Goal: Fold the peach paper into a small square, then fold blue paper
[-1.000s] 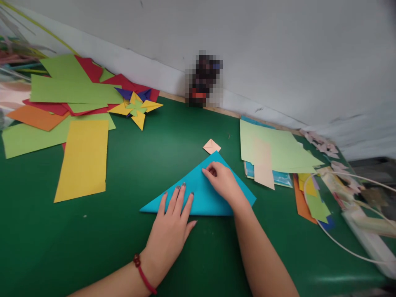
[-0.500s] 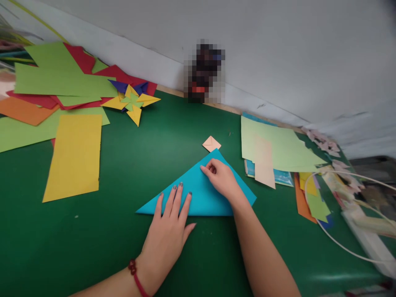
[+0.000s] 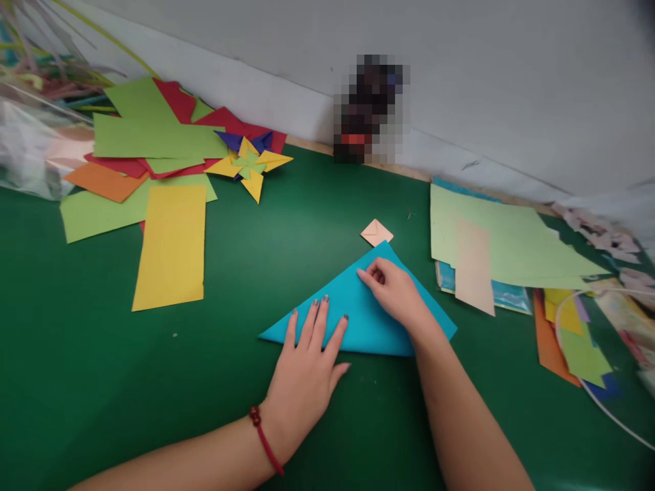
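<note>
A blue sheet of paper folded into a triangle [image 3: 348, 293] lies on the green tabletop, its long edge towards me. My left hand [image 3: 312, 361] rests flat with fingers spread on the left part of the triangle, thumb off the near edge. My right hand [image 3: 391, 290] has its fingers curled in and the thumb pressed against them, on the paper below the top corner. Nothing shows between those fingers. Just beyond that corner sits a small folded pink paper square [image 3: 377, 232].
At the left are a yellow sheet [image 3: 171, 249], stacked green sheets [image 3: 153, 136] and a folded yellow-and-purple paper star [image 3: 250, 167]. Pale green paper [image 3: 501, 239] lies at the right, near coloured scraps [image 3: 578, 341] and a white cable [image 3: 614, 419]. A blurred-out object [image 3: 366, 109] stands by the wall.
The whole view has shifted, so everything appears further right and more of the left side shows. Both hands keep about the same places and poses on the blue paper.
</note>
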Motion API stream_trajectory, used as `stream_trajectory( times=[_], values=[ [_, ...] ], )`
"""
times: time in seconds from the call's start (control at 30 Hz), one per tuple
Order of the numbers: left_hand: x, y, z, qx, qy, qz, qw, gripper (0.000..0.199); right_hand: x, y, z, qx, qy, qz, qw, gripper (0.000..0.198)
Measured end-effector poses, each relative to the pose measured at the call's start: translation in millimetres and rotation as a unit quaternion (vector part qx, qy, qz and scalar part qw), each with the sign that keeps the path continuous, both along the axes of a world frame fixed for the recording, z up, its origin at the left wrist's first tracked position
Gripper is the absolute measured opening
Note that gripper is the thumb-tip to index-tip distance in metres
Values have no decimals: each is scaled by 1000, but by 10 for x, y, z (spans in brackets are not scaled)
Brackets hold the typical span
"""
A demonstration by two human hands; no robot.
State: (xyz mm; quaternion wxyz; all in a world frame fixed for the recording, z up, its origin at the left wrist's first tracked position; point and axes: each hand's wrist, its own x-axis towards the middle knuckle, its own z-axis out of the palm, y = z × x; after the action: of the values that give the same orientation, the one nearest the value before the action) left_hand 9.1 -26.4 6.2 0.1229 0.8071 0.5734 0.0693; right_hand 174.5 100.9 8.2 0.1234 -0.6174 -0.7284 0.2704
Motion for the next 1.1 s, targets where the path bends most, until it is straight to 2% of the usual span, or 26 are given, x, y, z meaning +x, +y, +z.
stream_trajectory(
  times=[0.1,0.23,0.5,0.73,1.1],
  values=[
    [-44,21,7,-5,-4,-18,1000,50,12,-2,4,0,10,4,1000,22],
    [-102,12,10,-7,-7,-42,999,55,21,-4,7,3,12,6,1000,23],
    [-368,-70,-16,24,14,-119,993,57,24,-11,33,-4,5,16,1000,27],
    [-440,-165,-50,19,16,-120,992,58,17,-8,71,-26,7,20,999,28],
    [-455,-147,-24,13,-19,-113,993,63,-22,-6,98,-27,-17,12,999,31]
  ],
)
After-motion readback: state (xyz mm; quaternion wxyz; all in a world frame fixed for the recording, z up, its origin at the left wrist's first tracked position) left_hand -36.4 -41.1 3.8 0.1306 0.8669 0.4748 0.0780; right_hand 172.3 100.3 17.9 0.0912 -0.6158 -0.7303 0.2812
